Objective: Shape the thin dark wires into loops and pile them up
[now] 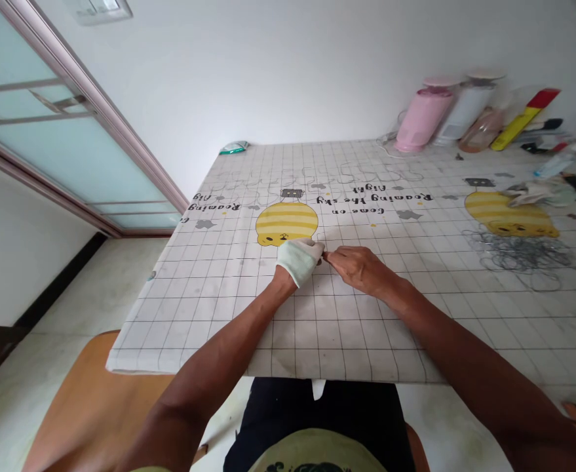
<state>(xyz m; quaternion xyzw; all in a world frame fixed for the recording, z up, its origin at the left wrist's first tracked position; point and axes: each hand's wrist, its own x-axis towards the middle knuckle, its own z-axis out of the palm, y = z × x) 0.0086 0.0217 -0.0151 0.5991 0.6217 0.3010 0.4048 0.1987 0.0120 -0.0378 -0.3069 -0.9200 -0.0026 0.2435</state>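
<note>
My left hand (300,257), in a pale work glove, is closed above the tablecloth just below a printed yellow balloon bear. Close beside it my bare right hand (359,267) is closed in a pinch, its fingertips nearly meeting the gloved ones. Whatever the fingers grip is too small or hidden to make out. A loose heap of thin grey wire pieces (523,255) lies on the right of the table. Along the far part of the cloth, beyond both hands, several thin bent wire shapes (337,174) are laid out in a row.
A checked cloth (209,321) covers the table. Pink bottle-shaped container (424,118), white one (467,108) and yellow-and-red tool (523,121) stand at the back right. A glove-like cloth (548,191) lies nearer. A small packet (234,148) sits at the far left corner; a wooden chair (86,400) is left.
</note>
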